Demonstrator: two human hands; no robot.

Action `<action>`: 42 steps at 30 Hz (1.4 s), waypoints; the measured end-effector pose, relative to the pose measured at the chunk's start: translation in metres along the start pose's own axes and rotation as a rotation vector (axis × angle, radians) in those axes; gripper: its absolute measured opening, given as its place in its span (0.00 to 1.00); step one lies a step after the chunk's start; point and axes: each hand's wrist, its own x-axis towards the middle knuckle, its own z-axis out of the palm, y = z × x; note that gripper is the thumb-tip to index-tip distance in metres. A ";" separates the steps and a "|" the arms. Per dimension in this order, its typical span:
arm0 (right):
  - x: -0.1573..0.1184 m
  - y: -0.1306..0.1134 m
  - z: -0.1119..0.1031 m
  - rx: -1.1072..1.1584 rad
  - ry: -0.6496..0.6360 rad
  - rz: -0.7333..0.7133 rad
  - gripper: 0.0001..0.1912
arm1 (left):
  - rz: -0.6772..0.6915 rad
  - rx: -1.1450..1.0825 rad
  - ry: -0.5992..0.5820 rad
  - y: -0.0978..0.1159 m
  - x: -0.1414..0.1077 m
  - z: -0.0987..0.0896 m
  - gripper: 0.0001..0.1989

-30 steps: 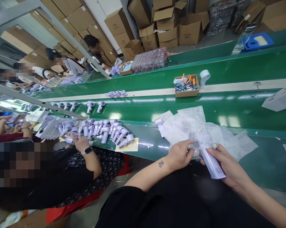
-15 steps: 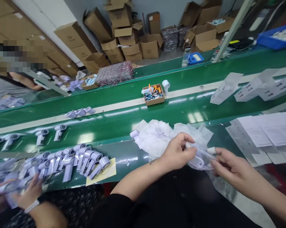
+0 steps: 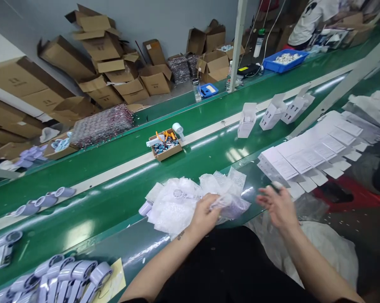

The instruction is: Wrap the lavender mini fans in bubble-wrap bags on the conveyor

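My left hand (image 3: 205, 214) grips a lilac hand-held fan wrapped in a clear plastic bag (image 3: 230, 205) at the near edge of the green bench. My right hand (image 3: 277, 204) hovers just to the right of it, fingers spread and blurred, holding nothing. A heap of empty clear bags (image 3: 177, 200) lies right behind my left hand, with one bare lilac fan (image 3: 145, 208) poking out at its left side.
Rows of white leaflets (image 3: 306, 158) lie to the right. White cartons (image 3: 274, 114) ride the green conveyor (image 3: 120, 193). A small cardboard box of tools (image 3: 164, 145) sits mid-belt. Several lilac fans (image 3: 66, 275) are piled bottom left. Cardboard boxes (image 3: 111, 80) stack behind.
My view has swung right. My right hand has let go of the bagged fan and moved off to the right; my left hand keeps the fan and has lowered it toward the bag heap.
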 end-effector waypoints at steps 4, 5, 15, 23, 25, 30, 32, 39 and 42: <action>0.086 0.011 -0.062 -0.026 0.369 0.036 0.35 | -0.259 -0.372 0.109 -0.001 0.009 -0.006 0.14; 0.101 0.014 -0.067 -0.040 0.373 0.038 0.34 | -0.282 -0.435 0.126 -0.001 0.009 -0.006 0.15; 0.059 0.026 -0.051 -0.644 0.279 -0.438 0.24 | -0.281 -0.719 0.231 0.000 0.030 -0.038 0.19; 0.084 0.050 -0.023 -1.108 -0.217 -0.867 0.31 | -0.030 -0.169 0.063 0.010 0.082 0.016 0.15; 0.090 0.052 -0.021 -1.063 -0.194 -0.858 0.31 | 0.098 0.275 0.117 0.012 0.082 0.020 0.12; 0.094 0.057 -0.011 -1.009 -0.323 -0.869 0.30 | 0.188 0.999 -0.041 0.039 0.081 0.034 0.13; 0.095 0.060 -0.005 -0.990 -0.329 -0.855 0.32 | 0.230 1.078 -0.160 0.053 0.091 0.048 0.13; 0.092 0.064 0.000 -0.856 -0.291 -0.598 0.30 | 0.260 1.192 -0.196 0.048 0.111 0.075 0.11; 0.095 0.062 -0.003 -0.741 -0.292 -0.498 0.33 | 0.469 1.227 -0.168 0.022 0.093 0.072 0.13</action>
